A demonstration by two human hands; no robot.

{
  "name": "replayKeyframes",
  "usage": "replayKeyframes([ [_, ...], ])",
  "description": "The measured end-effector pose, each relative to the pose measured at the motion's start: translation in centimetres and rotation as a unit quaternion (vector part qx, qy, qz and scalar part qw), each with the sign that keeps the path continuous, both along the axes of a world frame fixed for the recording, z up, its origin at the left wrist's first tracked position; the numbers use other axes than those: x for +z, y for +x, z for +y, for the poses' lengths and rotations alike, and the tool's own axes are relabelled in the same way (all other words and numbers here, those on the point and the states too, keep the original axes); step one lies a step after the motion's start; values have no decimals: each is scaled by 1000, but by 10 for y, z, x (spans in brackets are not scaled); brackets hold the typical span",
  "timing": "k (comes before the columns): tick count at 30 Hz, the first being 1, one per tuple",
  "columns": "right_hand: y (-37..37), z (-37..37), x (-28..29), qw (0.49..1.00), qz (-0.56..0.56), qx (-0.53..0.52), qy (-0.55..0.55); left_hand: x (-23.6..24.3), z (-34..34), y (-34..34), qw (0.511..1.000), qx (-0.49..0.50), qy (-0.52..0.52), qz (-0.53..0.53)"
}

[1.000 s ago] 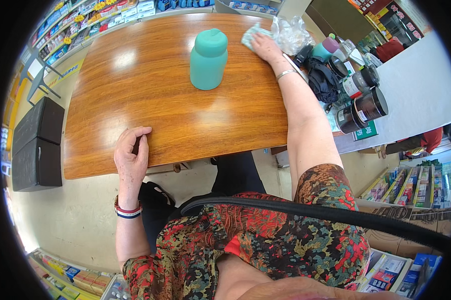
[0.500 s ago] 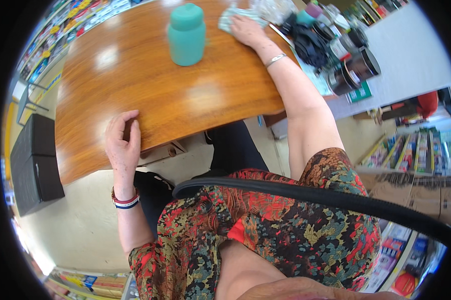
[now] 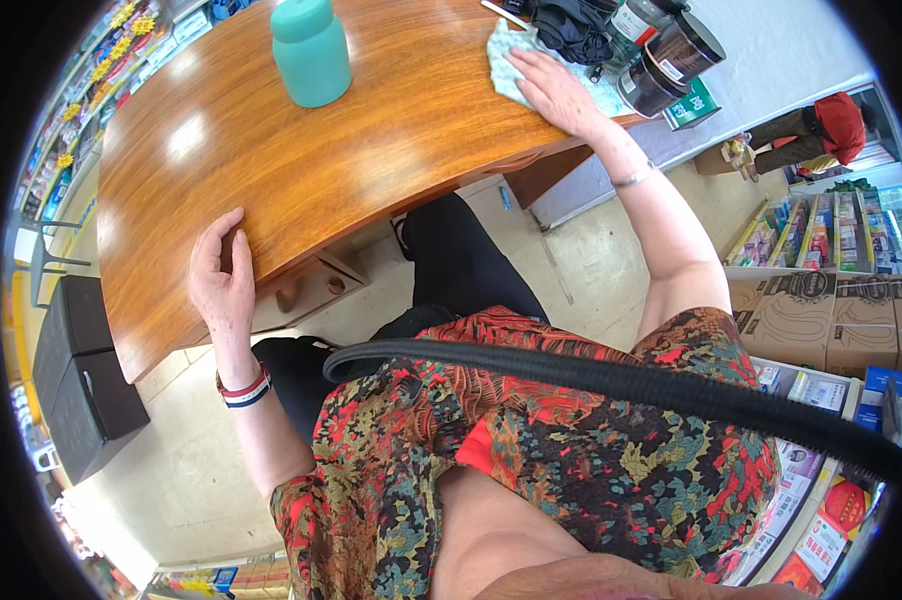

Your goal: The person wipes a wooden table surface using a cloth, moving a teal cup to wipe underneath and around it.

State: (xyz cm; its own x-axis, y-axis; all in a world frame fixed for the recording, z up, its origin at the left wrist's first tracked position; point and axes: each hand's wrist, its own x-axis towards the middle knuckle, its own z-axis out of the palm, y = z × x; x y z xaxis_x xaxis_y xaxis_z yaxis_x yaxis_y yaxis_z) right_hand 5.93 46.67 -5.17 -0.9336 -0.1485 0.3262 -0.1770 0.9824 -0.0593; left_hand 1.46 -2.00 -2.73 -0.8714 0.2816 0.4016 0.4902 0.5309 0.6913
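A teal lidded bottle (image 3: 311,62) stands upright on the brown wooden desk (image 3: 211,150). My right hand (image 3: 556,92) lies flat, fingers stretched out, over a pale green cloth (image 3: 504,55) at the desk's right side, beside black jars (image 3: 655,75) and a dark bundle of straps or fabric (image 3: 571,30). My left hand (image 3: 223,265) is at the desk's front edge on the left, fingers loosely bent and thumb apart, with nothing visible in it.
A pale counter (image 3: 771,60) adjoins at the right. A black box-like piece (image 3: 86,380) stands on the floor at left, near a grey chair (image 3: 41,255). Stocked shelves (image 3: 811,230) and cardboard boxes (image 3: 786,320) are at right. A person in red (image 3: 839,125) is partly visible beyond.
My right hand has moved the cloth nearer to me along the desk's right side. The view has shifted, so the desk sits higher in frame. My left hand stays at the front edge.
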Motion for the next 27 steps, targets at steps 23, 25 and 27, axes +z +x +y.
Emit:
replayKeyframes([
  [23, -128, -99, 6, 1000, -13, 15, -11, 46, 61, -105, 998, -38, -33, 30],
  [25, -115, -105, 9, 998, -5, 66, -8, 39, 74, -125, 998, -68, -10, -8],
  [27, -79, -125, 28, 992, -31, 124, -4, 38, 77, -134, 996, -77, -6, -35],
])
